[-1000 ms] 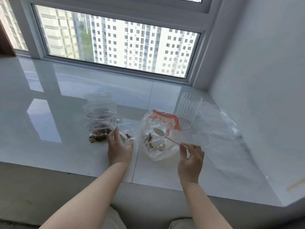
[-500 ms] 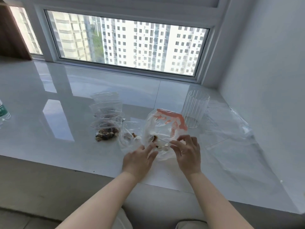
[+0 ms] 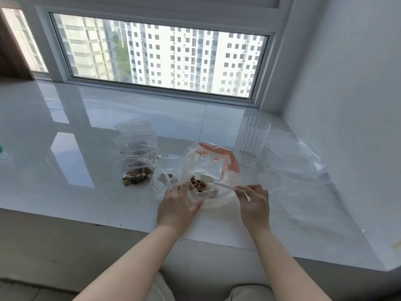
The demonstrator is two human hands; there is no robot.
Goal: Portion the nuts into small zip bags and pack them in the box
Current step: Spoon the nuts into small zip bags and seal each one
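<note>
Now scooping nuts from the big bag with a small white spoon.

The right hand [image 3: 253,206] pinches the spoon [image 3: 213,182] by its handle end, bowl just above the nuts [image 3: 197,185] inside the large bag [image 3: 211,170]; the left hand [image 3: 176,206] rests with relaxed fingers on the bag's near edge. Holding that mouth wide and lifting level loads would likely prevent spills on the way to the small zip bag [image 3: 165,178] alongside.

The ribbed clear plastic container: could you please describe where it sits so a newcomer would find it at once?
Look at the white glossy windowsill, toward its right end near the wall. There the ribbed clear plastic container stands upright behind the large clear bag with an orange strip. Unlike the soft bags around it, it is rigid and cylindrical.
</note>
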